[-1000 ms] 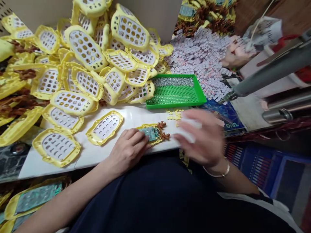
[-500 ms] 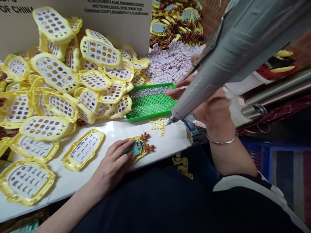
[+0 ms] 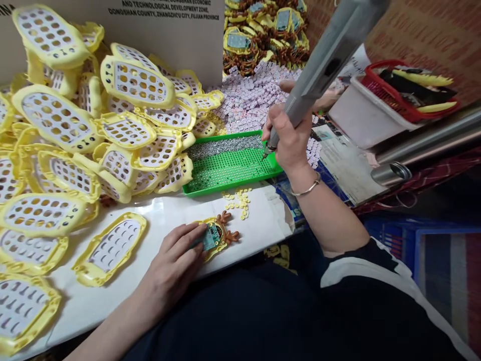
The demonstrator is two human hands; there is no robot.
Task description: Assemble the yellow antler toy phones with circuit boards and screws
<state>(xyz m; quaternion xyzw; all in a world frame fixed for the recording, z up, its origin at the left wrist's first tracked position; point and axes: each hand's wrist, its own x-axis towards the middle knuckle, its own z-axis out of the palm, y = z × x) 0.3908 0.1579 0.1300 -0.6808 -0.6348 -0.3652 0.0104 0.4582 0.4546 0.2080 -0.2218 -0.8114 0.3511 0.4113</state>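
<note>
My left hand (image 3: 184, 250) lies over a small yellow toy housing (image 3: 221, 240), fingers curled on it and pressing it to the white table. The housing has brown antlers at its right end and a green circuit board (image 3: 212, 235) inside; my fingers hide its left part. My right hand (image 3: 291, 135) is wrapped round a grey electric screwdriver (image 3: 315, 65), tilted with its bit pointing down. The bit hovers over the right end of a green perforated tray (image 3: 229, 189); I cannot tell whether it touches. Small silver screws (image 3: 225, 146) fill the tray's far side.
Yellow shells with white grids (image 3: 128, 130) are heaped at left. Small yellow pieces (image 3: 242, 200) lie before the tray, white key pieces (image 3: 244, 95) behind it. Another person's hand (image 3: 326, 100) shows behind the screwdriver. A red basket (image 3: 406, 90) and metal tube (image 3: 391, 173) stand right.
My right hand has closed round the screwdriver, after being open beside it. The bit has moved from above the yellow pieces to the tray. My left hand stays on the housing.
</note>
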